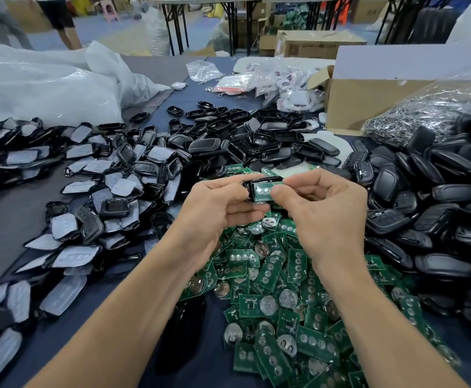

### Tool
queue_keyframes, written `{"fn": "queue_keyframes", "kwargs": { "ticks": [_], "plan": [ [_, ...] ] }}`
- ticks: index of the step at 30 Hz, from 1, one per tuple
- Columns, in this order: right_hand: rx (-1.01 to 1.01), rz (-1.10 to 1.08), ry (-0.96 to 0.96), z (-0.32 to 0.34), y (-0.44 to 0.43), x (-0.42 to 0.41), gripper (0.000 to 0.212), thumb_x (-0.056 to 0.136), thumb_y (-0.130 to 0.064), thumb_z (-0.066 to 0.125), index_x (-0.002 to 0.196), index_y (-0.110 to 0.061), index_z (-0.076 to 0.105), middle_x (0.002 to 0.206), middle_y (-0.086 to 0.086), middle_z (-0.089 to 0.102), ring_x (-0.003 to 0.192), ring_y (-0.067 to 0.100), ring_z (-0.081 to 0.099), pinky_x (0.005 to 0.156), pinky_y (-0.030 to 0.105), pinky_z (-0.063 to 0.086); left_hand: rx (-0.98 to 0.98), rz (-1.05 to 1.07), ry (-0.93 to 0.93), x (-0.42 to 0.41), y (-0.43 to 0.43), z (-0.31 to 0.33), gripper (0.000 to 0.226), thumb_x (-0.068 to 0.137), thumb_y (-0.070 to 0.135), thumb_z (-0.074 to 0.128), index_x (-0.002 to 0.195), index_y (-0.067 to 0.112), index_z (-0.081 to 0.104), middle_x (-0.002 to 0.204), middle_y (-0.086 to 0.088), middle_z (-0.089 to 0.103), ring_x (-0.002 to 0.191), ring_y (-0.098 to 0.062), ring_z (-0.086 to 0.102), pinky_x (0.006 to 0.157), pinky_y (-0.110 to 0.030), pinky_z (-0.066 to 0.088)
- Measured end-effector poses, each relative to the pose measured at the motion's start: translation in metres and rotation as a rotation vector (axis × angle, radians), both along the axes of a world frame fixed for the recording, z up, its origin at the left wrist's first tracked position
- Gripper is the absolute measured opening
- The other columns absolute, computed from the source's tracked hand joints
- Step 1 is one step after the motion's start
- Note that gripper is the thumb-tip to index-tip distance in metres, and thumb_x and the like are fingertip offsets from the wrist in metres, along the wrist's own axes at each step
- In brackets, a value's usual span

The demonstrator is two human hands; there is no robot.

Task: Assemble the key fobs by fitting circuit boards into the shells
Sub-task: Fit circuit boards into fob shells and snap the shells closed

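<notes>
**1 board going into 1 shell, above the green pile**

I hold 1 black shell [266, 180] in the air between both hands, over the far end of the pile of green boards [270, 278] that lies on the table [7, 219]. The fingers of my left hand [217, 203] curl round the shell's left end, thumb above and the rest below. The fingers of my right hand [321, 208] are pinched narrow, thumb and forefinger on the right edge of the circuit board [260, 191], which lies in the shell's open face with its round silver contacts toward me. I cannot tell whether it is fully seated.

Both parts look light and stiff. The shell is glossy plastic, so I expect it to slip if I hold it loosely; its long sides look like the best place to grip. The board is thin and I judge it fragile. It should be handled by its edges and pressed at the corners, not on the contacts.

Loose black shells [424, 219] are heaped close on my right and across the back. Shells with grey pads [88, 169] spread over the left. A cardboard box [368, 102] and white plastic bags [46, 88] sit well behind them. The air above the green pile is open, which gives my hands room to turn the shell. A strip of bare table shows at the far left. The table's near edge is out of view.
</notes>
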State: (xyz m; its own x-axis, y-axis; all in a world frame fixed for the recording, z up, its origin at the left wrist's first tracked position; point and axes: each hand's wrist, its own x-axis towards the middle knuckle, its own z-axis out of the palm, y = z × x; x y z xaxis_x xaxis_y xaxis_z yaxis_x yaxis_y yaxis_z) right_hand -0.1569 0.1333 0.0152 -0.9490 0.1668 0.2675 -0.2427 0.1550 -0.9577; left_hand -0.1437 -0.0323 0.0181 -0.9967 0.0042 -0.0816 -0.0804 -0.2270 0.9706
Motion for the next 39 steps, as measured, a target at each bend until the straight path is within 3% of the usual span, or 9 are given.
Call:
{"fn": "queue_keyframes", "kwargs": {
  "ticks": [13,19,22,26,30,32,35,37,39],
  "plan": [
    [0.200,-0.106,0.075,0.0002,-0.0041,0.0043,0.020,0.077,-0.023,0.088,0.068,-0.030,0.071,0.070,-0.026,0.070,0.064,-0.003,0.067,0.059,0.009,0.050,-0.058,0.023,0.033,0.0025,0.0062,-0.0003,0.035,0.097,-0.006,0.058,0.102,0.018,0.083,0.099,-0.017,0.080,0.089,-0.030,0.079,0.073,-0.028,0.063],
    [0.293,-0.071,0.053,-0.0017,-0.0076,0.0047,0.022,0.077,-0.023,0.088,0.069,-0.026,0.069,0.068,-0.019,0.068,0.059,0.002,0.064,0.056,0.016,0.051,-0.165,0.117,0.087,0.0046,0.0077,-0.0021,0.025,0.090,-0.004,0.074,0.098,0.018,0.083,0.089,-0.013,0.081,0.075,-0.026,0.078,0.066,-0.025,0.062],
    [0.354,-0.107,0.037,-0.0013,-0.0084,0.0056,0.023,0.075,-0.033,0.090,0.073,-0.026,0.068,0.057,-0.012,0.063,0.061,0.002,0.063,0.057,0.014,0.049,-0.180,0.155,0.117,0.0051,0.0074,-0.0006,0.030,0.088,-0.008,0.074,0.089,0.020,0.085,0.085,-0.013,0.081,0.066,-0.024,0.076,0.062,-0.024,0.062],
    [0.353,-0.155,0.001,0.0008,-0.0059,0.0071,0.028,0.072,-0.050,0.088,0.082,-0.032,0.070,0.063,-0.014,0.065,0.059,0.002,0.063,0.058,0.022,0.051,-0.112,0.163,0.118,0.0057,0.0055,0.0021,0.030,0.087,-0.011,0.073,0.086,0.016,0.085,0.082,-0.017,0.079,0.059,-0.024,0.075,0.058,-0.024,0.061],
    [0.235,0.040,-0.027,0.0017,-0.0079,0.0075,0.015,0.084,-0.035,0.082,0.075,-0.029,0.072,0.064,-0.012,0.071,0.055,0.007,0.063,0.056,0.031,0.053,-0.033,0.147,0.079,0.0049,0.0041,0.0017,0.035,0.088,-0.012,0.069,0.082,0.019,0.086,0.080,-0.015,0.079,0.056,-0.022,0.073,0.057,-0.023,0.060],
    [0.164,0.083,-0.070,0.0015,-0.0061,0.0043,0.019,0.085,-0.025,0.083,0.070,-0.025,0.072,0.060,-0.005,0.070,0.050,0.016,0.061,0.052,0.038,0.052,-0.199,0.152,0.155,0.0060,0.0041,-0.0006,0.036,0.090,-0.006,0.071,0.089,0.026,0.086,0.081,-0.008,0.080,0.061,-0.022,0.075,0.058,-0.025,0.060],
    [0.190,0.135,-0.067,-0.0005,0.0000,0.0011,0.024,0.081,-0.019,0.085,0.064,-0.023,0.070,0.055,-0.004,0.067,0.044,0.008,0.051,0.045,0.027,0.043,-0.745,0.117,0.324,0.0071,0.0016,-0.0016,0.032,0.088,0.014,0.075,0.100,0.042,0.081,0.084,0.010,0.080,0.074,-0.021,0.076,0.068,-0.040,0.063],
    [0.259,0.173,-0.043,-0.0026,0.0002,0.0026,0.023,0.080,-0.019,0.086,0.064,-0.023,0.070,0.055,-0.005,0.065,0.044,0.010,0.051,0.043,0.024,0.040,-0.838,0.075,0.306,0.0083,0.0005,0.0019,0.038,0.087,0.015,0.075,0.101,0.049,0.079,0.089,0.022,0.078,0.083,-0.016,0.076,0.078,-0.043,0.062],
    [0.299,0.194,-0.028,-0.0040,-0.0030,0.0044,0.019,0.081,-0.019,0.085,0.067,-0.024,0.072,0.059,-0.003,0.068,0.053,0.020,0.060,0.050,0.033,0.050,-0.853,0.059,0.288,0.0096,0.0010,0.0042,0.051,0.087,0.011,0.075,0.096,0.060,0.076,0.091,0.029,0.077,0.085,-0.019,0.077,0.079,-0.044,0.063]
  ]
}}
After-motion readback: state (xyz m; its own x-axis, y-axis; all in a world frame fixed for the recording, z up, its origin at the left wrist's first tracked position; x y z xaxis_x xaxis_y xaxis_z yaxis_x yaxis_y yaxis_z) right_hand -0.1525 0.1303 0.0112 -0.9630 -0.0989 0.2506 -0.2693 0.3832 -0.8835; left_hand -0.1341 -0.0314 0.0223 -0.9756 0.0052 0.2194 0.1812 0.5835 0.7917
